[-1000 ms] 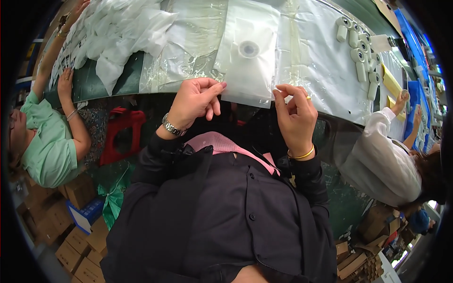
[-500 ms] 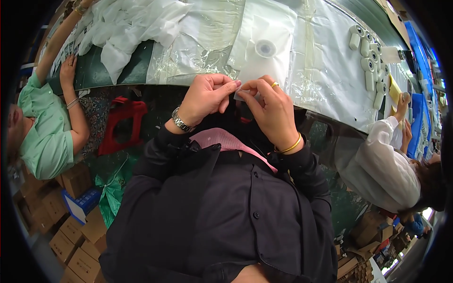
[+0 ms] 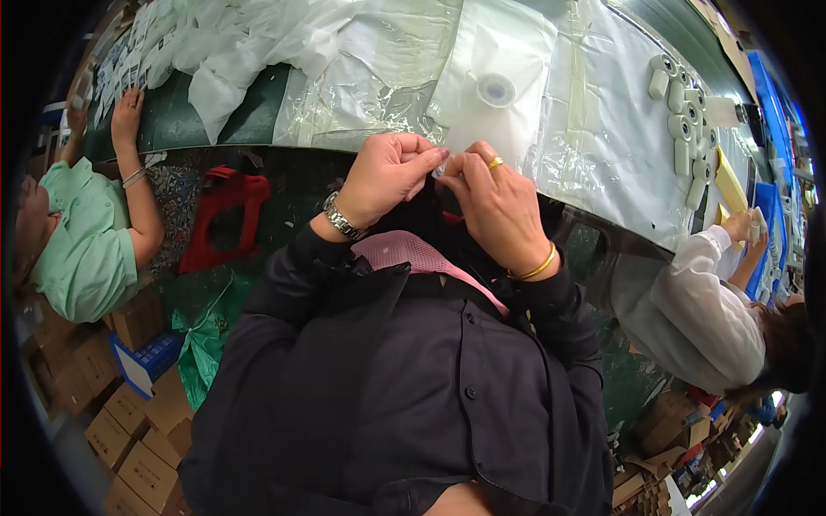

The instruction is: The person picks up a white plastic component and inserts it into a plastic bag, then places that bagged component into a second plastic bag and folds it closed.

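My left hand point(image 3: 391, 178) and my right hand point(image 3: 497, 196) meet in front of the table's near edge, both closed with thumb and fingers pinched. A thin translucent plastic piece point(image 3: 440, 169) shows slightly between their fingertips; most of it is hidden. Whether it joins the bag beyond is hard to tell. Just past my fingers lies a frosted white plastic bag point(image 3: 482, 129) on the table. A round white piece with a grey centre point(image 3: 496, 89) shows at that bag; I cannot tell if it is inside or on top.
Crumpled white bags point(image 3: 215, 86) lie at the left of the table point(image 3: 249, 112). Several white rollers point(image 3: 682, 129) are grouped at the right. A co-worker in green point(image 3: 86, 232) sits left, another in white point(image 3: 705, 301) right. A red stool point(image 3: 225, 219) and cardboard boxes point(image 3: 146, 469) stand at left.
My right hand has turned and its fingers have drawn closer together, covering more of the plastic piece. My left hand stays nearly in place. The right co-worker's hands have shifted.
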The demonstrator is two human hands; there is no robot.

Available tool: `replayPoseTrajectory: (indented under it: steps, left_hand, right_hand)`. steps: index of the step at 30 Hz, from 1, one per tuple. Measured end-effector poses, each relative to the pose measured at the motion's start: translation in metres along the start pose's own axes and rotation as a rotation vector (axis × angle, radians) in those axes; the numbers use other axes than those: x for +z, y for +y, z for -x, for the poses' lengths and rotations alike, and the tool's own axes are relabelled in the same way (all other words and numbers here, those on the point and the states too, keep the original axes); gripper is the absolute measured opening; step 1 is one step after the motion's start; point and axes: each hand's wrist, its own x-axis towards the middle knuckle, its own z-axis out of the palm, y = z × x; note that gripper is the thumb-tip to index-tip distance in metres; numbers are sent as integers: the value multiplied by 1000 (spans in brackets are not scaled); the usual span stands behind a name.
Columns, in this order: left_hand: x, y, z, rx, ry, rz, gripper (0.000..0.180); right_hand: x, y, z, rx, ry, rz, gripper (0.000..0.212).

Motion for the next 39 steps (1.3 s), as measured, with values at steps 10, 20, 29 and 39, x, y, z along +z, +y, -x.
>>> replayPoseTrajectory:
  steps: [10, 20, 29, 39]
  left_hand:
    - [-7, 10, 4, -47, -10, 49, 20]
    - [-37, 20, 15, 127, 77, -210, 11]
    - [-13, 25, -3, 976, 211, -1018, 39]
    - [-3, 18, -29, 954, 232, -845, 17]
  right_hand:
    - [-54, 8, 29, 281, 345, -1102, 8]
    - [-60, 55, 69, 249, 359, 122, 24]
    - [-35, 35, 32, -41, 271, 228, 38]
    - [-14, 55, 7, 25, 377, -80, 9]
